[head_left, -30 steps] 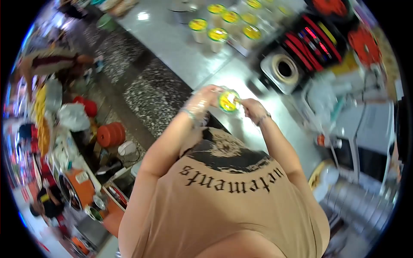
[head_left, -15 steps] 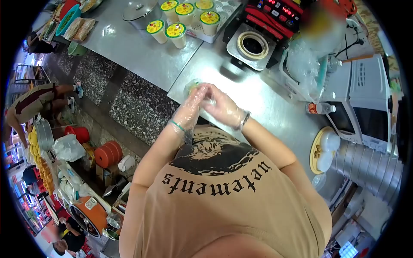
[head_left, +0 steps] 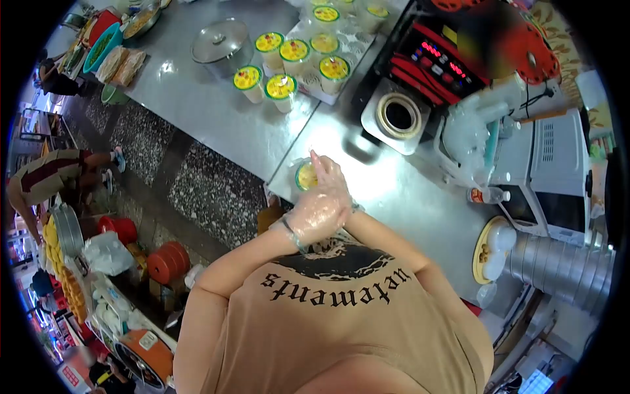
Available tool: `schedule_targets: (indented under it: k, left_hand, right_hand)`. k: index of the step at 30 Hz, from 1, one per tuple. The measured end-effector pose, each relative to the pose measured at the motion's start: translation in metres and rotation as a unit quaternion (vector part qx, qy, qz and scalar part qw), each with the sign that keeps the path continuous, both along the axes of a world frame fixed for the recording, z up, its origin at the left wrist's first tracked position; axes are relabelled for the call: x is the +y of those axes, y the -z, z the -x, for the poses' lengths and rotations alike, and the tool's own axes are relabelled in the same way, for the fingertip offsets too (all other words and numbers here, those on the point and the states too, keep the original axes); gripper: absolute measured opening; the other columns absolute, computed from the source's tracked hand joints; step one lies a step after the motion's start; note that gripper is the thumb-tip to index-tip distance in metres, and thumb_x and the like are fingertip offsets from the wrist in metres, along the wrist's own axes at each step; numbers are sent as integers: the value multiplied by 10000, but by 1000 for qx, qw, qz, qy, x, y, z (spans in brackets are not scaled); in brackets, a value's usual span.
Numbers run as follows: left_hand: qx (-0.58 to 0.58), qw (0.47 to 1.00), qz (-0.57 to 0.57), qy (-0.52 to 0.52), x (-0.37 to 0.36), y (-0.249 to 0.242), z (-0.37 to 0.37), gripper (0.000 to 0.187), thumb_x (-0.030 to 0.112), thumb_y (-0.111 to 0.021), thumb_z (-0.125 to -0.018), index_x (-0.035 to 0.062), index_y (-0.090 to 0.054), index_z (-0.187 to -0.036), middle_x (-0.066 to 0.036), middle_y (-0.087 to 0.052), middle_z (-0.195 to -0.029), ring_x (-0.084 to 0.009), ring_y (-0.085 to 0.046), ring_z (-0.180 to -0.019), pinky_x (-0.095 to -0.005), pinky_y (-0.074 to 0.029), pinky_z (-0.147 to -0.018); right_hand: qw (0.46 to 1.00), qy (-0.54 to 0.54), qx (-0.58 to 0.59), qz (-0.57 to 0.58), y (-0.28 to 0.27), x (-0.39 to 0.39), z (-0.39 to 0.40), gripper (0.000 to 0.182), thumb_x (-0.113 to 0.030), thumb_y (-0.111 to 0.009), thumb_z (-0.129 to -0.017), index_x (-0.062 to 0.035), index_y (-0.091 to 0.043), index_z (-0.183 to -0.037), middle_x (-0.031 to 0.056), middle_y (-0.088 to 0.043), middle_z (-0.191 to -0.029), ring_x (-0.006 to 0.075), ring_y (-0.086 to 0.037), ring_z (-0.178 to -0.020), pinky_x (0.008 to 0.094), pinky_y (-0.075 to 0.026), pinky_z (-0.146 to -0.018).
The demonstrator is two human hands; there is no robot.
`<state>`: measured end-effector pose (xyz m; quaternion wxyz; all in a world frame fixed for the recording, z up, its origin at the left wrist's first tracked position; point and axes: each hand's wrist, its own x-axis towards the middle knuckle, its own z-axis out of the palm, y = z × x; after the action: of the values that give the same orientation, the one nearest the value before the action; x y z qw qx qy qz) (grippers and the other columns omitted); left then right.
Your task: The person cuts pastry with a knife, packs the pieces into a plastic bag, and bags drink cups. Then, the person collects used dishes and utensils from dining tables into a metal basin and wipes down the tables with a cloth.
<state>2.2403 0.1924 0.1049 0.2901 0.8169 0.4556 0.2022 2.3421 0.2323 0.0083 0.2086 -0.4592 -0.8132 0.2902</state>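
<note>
Both of my hands wear thin clear plastic gloves. My left hand [head_left: 314,215] lies across the base of my right hand, its fingers curled over the glove near the wrist; its fingertips are hard to make out. My right hand [head_left: 332,173] points away from me with its fingers stretched out, holding nothing that I can see. Just left of its fingers stands a sealed cup [head_left: 306,176] with a yellow and green printed lid, partly hidden by my hand. It stands on the steel counter [head_left: 407,203] near its left edge.
More sealed cups [head_left: 281,87] stand farther back, some in a white tray [head_left: 351,58]. A lidded pot [head_left: 222,43] is beside them. The red cup-sealing machine [head_left: 426,62] has its round holder [head_left: 398,115] forward. A bottle [head_left: 488,195] stands right. Another person [head_left: 52,167] bends at far left.
My hands have shifted from fingers touching to my left hand lying over the base of my right. The camera view has tilted, so the cups and machine appear lower.
</note>
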Motion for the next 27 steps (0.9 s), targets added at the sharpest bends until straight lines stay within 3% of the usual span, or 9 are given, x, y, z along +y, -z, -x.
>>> schedule_targets:
  k: [2,4,6,7,8,10,17,22,27]
  left_hand:
    - [8,1000,-14,22,23,-17,23,124,123,-627,-753,16,-566,-760,-147,-591,-742,-310,-602,-725,-407,-482,-672]
    - [-107,974,-197,42,48,-36,49,125,134,-641,-745,31,-584,-786,-91,-586,-768,-274,-589,-764,-434,-472,-703]
    - [-100,974,-186,84,73,-49,77,197,151,-648,-745,20,-603,-885,-99,-587,-880,-273,-575,-875,-464,-458,-817]
    - [-90,968,-223,66,87,-51,88,279,161,-652,-742,-1,-590,-960,-134,-572,-954,-300,-551,-953,-474,-433,-879]
    - [-80,961,-260,45,100,-53,99,362,172,-656,-739,-21,-576,-1035,-169,-557,-1028,-326,-527,-1031,-483,-407,-940]
    - [-74,959,-273,32,138,-58,120,485,183,-657,-732,-53,-524,-1134,-223,-501,-1145,-365,-439,-1162,-472,-323,-1041]
    - [-90,971,-219,22,224,-63,178,627,202,-636,-774,-45,-391,-1295,-221,-394,-1339,-367,-303,-1310,-451,-254,-1085]
    - [-188,980,-42,-56,195,21,251,578,118,-604,-803,-20,-373,-1315,-210,-435,-1300,-361,-392,-1235,-440,-320,-1040]
    - [-168,977,64,-115,162,56,296,579,83,-609,-802,-16,-369,-1319,-226,-479,-1239,-386,-480,-1125,-432,-408,-947]
  right_hand:
    - [999,37,1,-8,-26,19,21,781,-193,-652,-747,-148,-284,-1435,179,-395,-1266,364,-402,-1147,440,-373,-963]
    - [987,36,92,-126,-49,55,40,853,-283,-756,-699,-139,-317,-1416,206,-370,-1273,393,-406,-1118,425,-409,-925]
    - [864,235,388,219,-26,134,55,923,-285,-799,-645,-153,-313,-1418,224,-368,-1256,409,-428,-1078,428,-417,-910]
    - [942,182,280,-40,-52,146,68,949,-282,-810,-628,-161,-305,-1422,228,-375,-1239,409,-437,-1065,434,-421,-900]
    - [938,111,145,-293,-89,158,83,976,-279,-822,-612,-169,-296,-1426,232,-381,-1222,408,-447,-1052,440,-426,-890]
    - [912,134,51,-384,-128,209,111,991,-279,-831,-594,-177,-301,-1425,233,-384,-1195,413,-445,-1059,446,-426,-892]
    - [886,309,18,-345,-121,340,116,927,-223,-758,-649,-78,-258,-1417,215,-365,-1128,372,-427,-1052,415,-404,-919]
    - [848,405,24,-340,-68,403,65,862,-143,-748,-665,-98,-296,-1397,189,-428,-1071,329,-467,-995,395,-421,-881]
    - [880,447,-119,-105,-1,435,41,830,-303,-763,-634,-143,-361,-1342,240,-407,-1162,389,-464,-1062,423,-419,-923]
